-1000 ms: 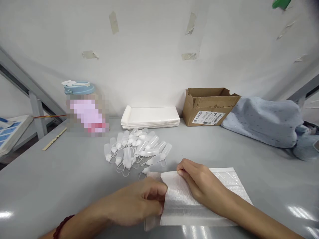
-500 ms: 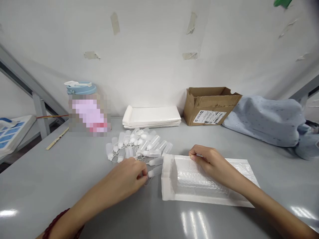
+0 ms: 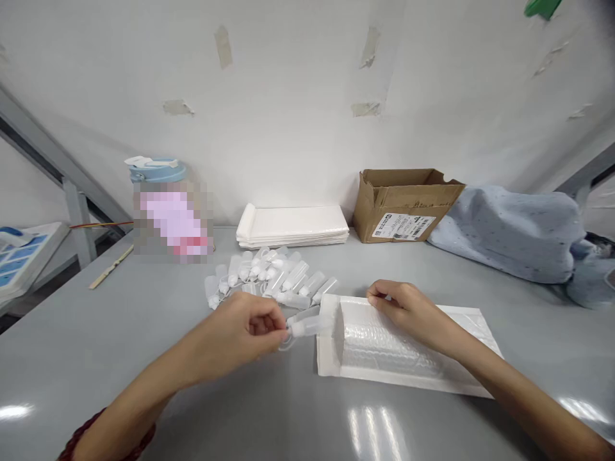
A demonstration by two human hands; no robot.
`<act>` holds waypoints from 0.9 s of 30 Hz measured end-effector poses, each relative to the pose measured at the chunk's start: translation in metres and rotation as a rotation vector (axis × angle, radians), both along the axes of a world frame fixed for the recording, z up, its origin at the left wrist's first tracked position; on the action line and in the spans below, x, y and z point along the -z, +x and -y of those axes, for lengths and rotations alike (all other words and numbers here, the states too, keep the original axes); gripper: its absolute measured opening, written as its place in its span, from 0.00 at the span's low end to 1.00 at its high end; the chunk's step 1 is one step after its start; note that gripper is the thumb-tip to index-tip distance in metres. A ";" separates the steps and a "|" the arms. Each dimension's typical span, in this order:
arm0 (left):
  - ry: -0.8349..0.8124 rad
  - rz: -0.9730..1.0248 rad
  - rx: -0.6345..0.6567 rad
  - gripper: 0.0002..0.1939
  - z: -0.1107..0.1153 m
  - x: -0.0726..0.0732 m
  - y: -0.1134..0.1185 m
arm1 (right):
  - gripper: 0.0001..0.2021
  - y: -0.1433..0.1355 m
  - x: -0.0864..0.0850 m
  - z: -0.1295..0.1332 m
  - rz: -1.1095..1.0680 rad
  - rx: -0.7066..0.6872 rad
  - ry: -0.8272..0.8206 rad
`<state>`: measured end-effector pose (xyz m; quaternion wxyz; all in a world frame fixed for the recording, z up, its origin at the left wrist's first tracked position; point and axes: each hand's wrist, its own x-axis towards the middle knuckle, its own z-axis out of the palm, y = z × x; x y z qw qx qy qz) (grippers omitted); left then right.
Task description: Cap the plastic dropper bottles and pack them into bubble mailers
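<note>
My left hand (image 3: 247, 323) pinches the capped end of a small translucent plastic bottle (image 3: 307, 326). The bottle's body points right, over the open flap of a white bubble mailer (image 3: 408, 358). My right hand (image 3: 401, 307) grips the mailer's upper edge between thumb and fingers, and the mailer lies on the table with its mouth toward the left. Behind my left hand lies a pile of similar small bottles (image 3: 269, 269), their caps joined by thin loops.
A stack of white mailers (image 3: 295, 224) rests against the wall. Right of it are an open cardboard box (image 3: 408, 205) and a pale blue speckled cloth (image 3: 514, 230). A blue-lidded container (image 3: 156, 171), partly pixelated, stands at the left, near a thin wooden stick (image 3: 111, 267).
My left hand has lifted the bottle off the table and moved it slightly right, over the mailer's flap. The mailer has shifted slightly; my right hand keeps its hold.
</note>
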<state>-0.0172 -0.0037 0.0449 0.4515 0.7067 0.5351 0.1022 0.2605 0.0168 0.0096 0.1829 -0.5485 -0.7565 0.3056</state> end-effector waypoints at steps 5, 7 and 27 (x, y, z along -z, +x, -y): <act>0.069 0.024 0.121 0.08 0.010 0.023 0.023 | 0.11 -0.017 0.002 0.013 -0.059 -0.047 -0.048; 0.159 0.050 0.090 0.08 0.016 0.031 0.033 | 0.11 -0.023 0.003 0.019 -0.082 -0.056 -0.057; -0.320 0.371 0.276 0.05 0.028 0.025 0.042 | 0.11 -0.034 -0.003 0.041 -0.145 -0.060 -0.032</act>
